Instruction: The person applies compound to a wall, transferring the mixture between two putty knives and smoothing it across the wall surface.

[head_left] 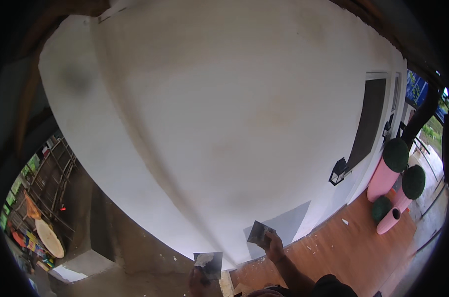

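My left hand (198,280), low in the view, is closed round a thin square putty plate (215,270) that carries a lump of white putty (203,259). Further right, my right hand (273,244) grips a dark, flat, square putty blade (258,230). That blade is up against or very near a grey patch (295,222) low on the white wall (209,109); contact cannot be made out. The fingers of my left hand are partly dark and hard to see.
A black wall lantern (338,172) and a dark window (369,121) are on the right. Pink planters (383,179) with round green bushes stand on the reddish floor (328,247), flecked with white bits. A low concrete block (88,262) is at left, near a cluttered slatted fence (51,173).
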`<action>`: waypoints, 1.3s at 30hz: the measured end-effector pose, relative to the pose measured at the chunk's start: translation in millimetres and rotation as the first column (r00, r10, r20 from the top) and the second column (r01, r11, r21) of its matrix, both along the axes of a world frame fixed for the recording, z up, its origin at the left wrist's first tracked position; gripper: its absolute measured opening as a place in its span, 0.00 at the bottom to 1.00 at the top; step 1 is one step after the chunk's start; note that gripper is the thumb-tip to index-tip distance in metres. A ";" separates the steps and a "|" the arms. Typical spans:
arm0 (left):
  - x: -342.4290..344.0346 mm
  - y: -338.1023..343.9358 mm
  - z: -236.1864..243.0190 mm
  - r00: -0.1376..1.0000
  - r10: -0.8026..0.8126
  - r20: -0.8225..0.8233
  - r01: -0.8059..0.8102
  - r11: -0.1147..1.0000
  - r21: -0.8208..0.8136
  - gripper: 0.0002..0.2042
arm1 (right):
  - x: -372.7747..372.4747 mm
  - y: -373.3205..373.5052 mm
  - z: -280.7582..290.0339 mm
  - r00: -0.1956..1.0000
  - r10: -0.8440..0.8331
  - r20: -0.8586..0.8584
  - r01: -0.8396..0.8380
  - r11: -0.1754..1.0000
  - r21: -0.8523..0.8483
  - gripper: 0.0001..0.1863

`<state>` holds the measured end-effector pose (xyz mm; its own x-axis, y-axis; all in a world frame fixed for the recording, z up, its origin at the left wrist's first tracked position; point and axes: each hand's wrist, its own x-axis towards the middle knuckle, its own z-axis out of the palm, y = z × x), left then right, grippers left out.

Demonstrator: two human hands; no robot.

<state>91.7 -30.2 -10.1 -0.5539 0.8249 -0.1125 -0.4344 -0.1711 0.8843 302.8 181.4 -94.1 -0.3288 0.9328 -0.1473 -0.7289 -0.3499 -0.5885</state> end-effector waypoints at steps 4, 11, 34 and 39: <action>12.6 1.2 3.1 0.982 -0.013 -0.188 -0.021 0.983 -0.180 0.18 | 11.7 25.6 -11.8 0.999 -0.041 -0.010 0.041 0.999 -0.019 0.16; 40.4 20.9 -3.4 0.996 0.040 -0.081 -0.052 0.986 -0.159 0.15 | 30.0 34.1 -37.9 0.993 -0.087 -0.076 0.085 0.996 -0.037 0.15; 33.4 -2.0 -98.2 0.904 -0.123 -0.409 -0.073 0.899 -0.432 0.19 | 215.9 34.5 -167.2 0.915 -0.104 0.389 0.237 0.920 -0.311 0.12; 68.6 16.8 -64.4 0.984 -0.039 -0.175 -0.007 0.968 -0.252 0.16 | 348.4 -43.8 -327.4 -0.004 0.045 0.999 -0.047 0.998 -0.045 0.12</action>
